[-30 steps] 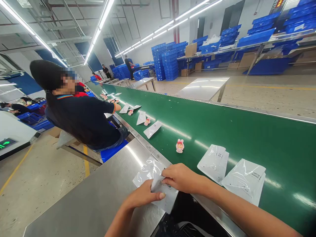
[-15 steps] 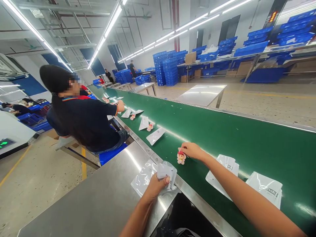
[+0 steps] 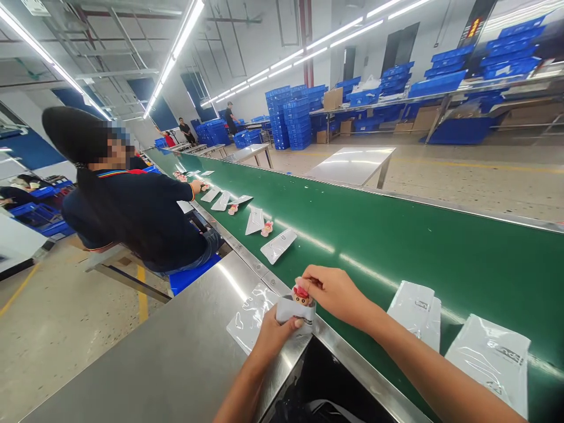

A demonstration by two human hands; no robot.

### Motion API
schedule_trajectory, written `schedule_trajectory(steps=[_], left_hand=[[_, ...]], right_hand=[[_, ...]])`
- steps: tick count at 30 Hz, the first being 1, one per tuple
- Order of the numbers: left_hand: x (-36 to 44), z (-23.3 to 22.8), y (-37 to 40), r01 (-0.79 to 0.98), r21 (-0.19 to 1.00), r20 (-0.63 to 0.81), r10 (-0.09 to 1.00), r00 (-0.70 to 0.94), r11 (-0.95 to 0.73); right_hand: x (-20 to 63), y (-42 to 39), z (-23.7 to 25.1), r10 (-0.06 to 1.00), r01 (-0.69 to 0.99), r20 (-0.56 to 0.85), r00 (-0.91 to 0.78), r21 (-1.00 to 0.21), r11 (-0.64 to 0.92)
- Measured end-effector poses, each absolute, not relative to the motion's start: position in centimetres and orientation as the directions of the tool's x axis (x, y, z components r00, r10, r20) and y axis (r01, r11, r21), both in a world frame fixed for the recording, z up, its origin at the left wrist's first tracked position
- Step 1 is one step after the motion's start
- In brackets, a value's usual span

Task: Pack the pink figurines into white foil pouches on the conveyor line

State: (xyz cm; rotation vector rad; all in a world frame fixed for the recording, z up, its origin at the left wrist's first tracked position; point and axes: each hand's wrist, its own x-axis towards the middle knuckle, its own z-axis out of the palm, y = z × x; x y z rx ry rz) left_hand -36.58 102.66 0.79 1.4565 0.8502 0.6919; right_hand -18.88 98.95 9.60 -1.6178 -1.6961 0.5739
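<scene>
Here, in the head view, the left hand (image 3: 277,332) is curled around a small clear plastic pouch (image 3: 296,310), thumb across its front and fingers behind, holding it upright with the mouth facing up, just above the inner edge of the steel worktop (image 3: 176,364). The right hand (image 3: 335,292) is pinched shut on a little toy figure (image 3: 301,295) with a red cap; thumb and forefinger grip its head, and the other fingers are loosely folded. The figure's lower part sits inside the pouch mouth while its face and cap show above the rim. Both hands meet at the pouch, right over the metal rail between the worktop and the green conveyor belt (image 3: 396,241).

Under the left hand, a stack of flat clear pouches (image 3: 250,314) lies on the worktop. To the right of the right forearm, two filled white bags (image 3: 416,311) and (image 3: 497,361) lie on the belt, near each other. Further up the belt are another flat pouch (image 3: 278,245), a folded one (image 3: 254,221), and a small pink figure (image 3: 266,228) just beside it.

On the left, a co-worker (image 3: 132,211) in a dark shirt sits at the same belt, one hand (image 3: 195,187) reaching onto it. Blue crates (image 3: 293,114) are stacked in the background.
</scene>
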Motion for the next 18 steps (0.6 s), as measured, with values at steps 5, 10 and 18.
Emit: schedule_trajectory(steps=[5,10,18], left_hand=[[-35.6,2.3,102.3,0.090,0.993,-0.111,0.774,0.623,0.070],[-34.7,3.9,101.0,0.138,0.984,0.006,0.799,0.601,-0.111],[-40.9,4.0,106.7,0.421,0.859,0.046,0.863,0.503,-0.291]], right_hand=[[-19.3,97.7,9.5,0.972,0.834,0.230,-0.051,-0.525,0.167],[-19.5,96.2,9.0,0.902,0.813,0.306,-0.304,-0.411,0.414],[-15.1,95.3,9.2,0.998,0.785,0.057,-0.019,-0.617,0.051]])
